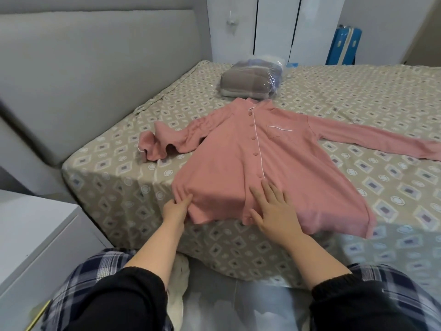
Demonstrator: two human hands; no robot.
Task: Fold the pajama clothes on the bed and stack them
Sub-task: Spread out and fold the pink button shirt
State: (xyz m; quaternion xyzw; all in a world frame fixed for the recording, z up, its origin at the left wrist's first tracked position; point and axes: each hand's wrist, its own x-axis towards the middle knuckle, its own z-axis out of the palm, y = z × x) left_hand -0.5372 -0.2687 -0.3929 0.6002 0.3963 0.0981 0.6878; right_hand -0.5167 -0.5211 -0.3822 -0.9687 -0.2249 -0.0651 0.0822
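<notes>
Pink top [238, 163], flat on bed [119, 175]: left hand [175, 210] pinches hem corner; right hand [272, 209] fingers [268, 190] spread flat on hem.

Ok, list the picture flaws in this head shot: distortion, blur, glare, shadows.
Head view: the wide-angle lens bows the headboard; head view: light is soft and even, with only faint shadow under the pink pajama top; head view: small glints show on the plastic-wrapped bundle; head view: a pale hazy smear blurs the sheet at lower right.
</notes>
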